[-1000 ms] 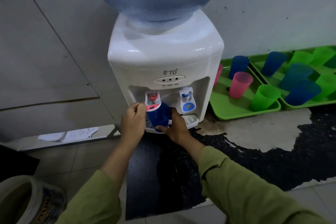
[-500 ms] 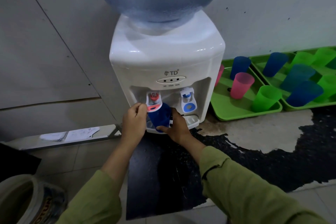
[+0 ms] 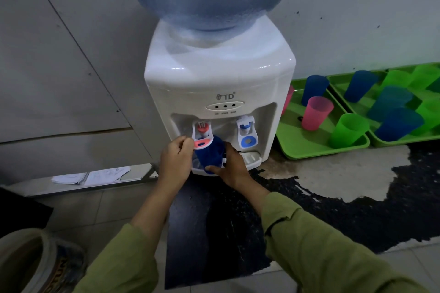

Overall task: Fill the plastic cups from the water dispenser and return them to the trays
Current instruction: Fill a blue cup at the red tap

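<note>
A white water dispenser (image 3: 219, 83) with a blue bottle on top stands against the wall. My right hand (image 3: 232, 166) grips a dark blue plastic cup (image 3: 210, 153) under the red tap lever (image 3: 202, 143). My left hand (image 3: 175, 158) has its fingers curled at that red lever. The blue tap (image 3: 247, 133) to the right is untouched. Two green trays, the near one (image 3: 297, 147) and the far one (image 3: 404, 140), sit right of the dispenser holding several blue, pink and green cups, such as a pink cup (image 3: 315, 113).
The dispenser stands on a dark, worn counter surface (image 3: 333, 197). Folded papers (image 3: 92, 175) lie on a ledge at the left. A bucket (image 3: 28, 261) sits at the lower left corner.
Nothing has visibly moved; both hands stay at the red tap with the blue cup. The view has shifted only slightly.
</note>
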`<control>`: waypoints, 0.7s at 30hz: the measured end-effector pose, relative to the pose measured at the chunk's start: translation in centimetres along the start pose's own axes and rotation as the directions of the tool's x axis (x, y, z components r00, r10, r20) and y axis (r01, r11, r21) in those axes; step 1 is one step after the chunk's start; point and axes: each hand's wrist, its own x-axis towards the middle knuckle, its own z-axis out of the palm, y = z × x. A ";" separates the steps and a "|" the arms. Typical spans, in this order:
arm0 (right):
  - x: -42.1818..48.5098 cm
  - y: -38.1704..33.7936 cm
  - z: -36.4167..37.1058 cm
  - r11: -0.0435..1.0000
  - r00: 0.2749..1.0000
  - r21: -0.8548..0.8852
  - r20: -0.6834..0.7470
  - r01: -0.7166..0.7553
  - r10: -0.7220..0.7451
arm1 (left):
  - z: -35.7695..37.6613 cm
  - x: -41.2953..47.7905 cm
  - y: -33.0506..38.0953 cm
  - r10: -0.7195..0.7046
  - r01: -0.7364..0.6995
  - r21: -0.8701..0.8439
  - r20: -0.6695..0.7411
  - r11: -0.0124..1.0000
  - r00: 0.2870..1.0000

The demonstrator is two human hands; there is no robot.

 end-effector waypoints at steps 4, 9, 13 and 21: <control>-0.1 -0.1 -0.1 0.999 1.000 0.036 0.003 -0.001 0.001 | -0.1 -0.1 -0.3 0.046 -0.048 0.087 0.026 0.995 0.999; -0.2 -0.2 0.0 0.998 1.000 0.061 0.003 0.000 0.000 | 0.1 -0.3 -1.0 0.117 -0.117 0.197 0.015 0.973 0.993; -0.2 0.0 -0.1 0.995 1.000 0.094 0.008 0.010 -0.011 | 0.5 0.3 -1.9 0.207 -0.227 0.371 0.093 0.901 0.974; 0.0 0.0 -0.1 0.999 1.000 0.045 0.000 -0.006 0.006 | 1.5 1.9 -2.8 0.196 -0.227 0.499 0.115 0.837 0.974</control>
